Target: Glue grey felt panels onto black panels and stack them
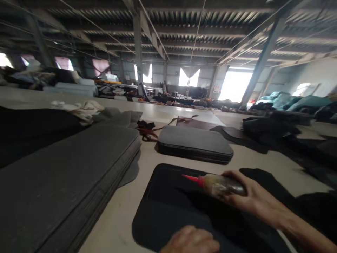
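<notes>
— What sort of place is it?
— A hall with a corrugated ceiling point(184, 40) and a long, pale worktop point(110, 225).
— Who's at the near edge?
— A person's left hand point(191, 242), fingers loosely curled over a black panel point(158, 218). Its palm is hidden, so I can't tell whether it grips anything.
— And the right hand point(243, 193)?
— Wrapped around a squeeze bottle point(217, 185), tipped nearly flat above the panel, its red nozzle point(192, 178) pointing toward the worktop's left edge.
— What's left of that?
— A big stack of grey panels point(65, 168).
— Farther in?
— A smaller grey stack point(195, 138) just beyond the black panel, brown straps point(149, 133) near its left end, dark material point(271, 130) heaped toward the worktop's right edge.
— Past the far edge?
— Columns, windows point(189, 77) and a bright doorway point(235, 84).
</notes>
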The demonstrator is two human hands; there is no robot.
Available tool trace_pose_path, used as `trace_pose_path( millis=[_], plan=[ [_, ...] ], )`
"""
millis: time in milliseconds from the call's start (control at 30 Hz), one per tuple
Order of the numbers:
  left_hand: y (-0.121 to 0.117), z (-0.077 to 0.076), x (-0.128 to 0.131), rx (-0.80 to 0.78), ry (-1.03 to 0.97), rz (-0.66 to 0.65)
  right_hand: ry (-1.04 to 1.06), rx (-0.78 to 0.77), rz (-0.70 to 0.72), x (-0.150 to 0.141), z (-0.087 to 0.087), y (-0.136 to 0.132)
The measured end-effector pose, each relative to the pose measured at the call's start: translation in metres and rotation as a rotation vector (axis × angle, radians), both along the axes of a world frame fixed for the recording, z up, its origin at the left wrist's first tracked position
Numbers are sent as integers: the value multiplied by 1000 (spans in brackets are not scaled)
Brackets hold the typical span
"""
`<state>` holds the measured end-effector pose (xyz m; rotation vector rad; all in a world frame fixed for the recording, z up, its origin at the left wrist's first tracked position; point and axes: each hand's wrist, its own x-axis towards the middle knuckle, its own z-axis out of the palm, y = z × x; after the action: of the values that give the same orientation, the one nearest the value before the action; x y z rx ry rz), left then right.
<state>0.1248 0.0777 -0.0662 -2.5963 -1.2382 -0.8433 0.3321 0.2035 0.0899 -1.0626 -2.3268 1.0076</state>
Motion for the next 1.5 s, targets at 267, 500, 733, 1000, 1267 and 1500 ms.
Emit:
trace_pose_path(
  millis=[267,500,733,1000,1267,1500],
  plan=[
    [-26,77,-1,-91,282,-252,89,106,-13,-27,2,-38],
    [-30,70,-8,15,142,-363,100,250,20,-62,7,-55],
    [-81,85,-67,54,-302,138,165,329,41,-51,2,-56],
    [-96,63,-120,-294,-452,514,139,379,180,-66,-14,-67],
    [-96,59,-116,-341,-478,605,118,432,342,-90,-25,-75],
    [-95,59,-117,-334,-485,610,68,427,374,-102,-21,-75]
  ],
)
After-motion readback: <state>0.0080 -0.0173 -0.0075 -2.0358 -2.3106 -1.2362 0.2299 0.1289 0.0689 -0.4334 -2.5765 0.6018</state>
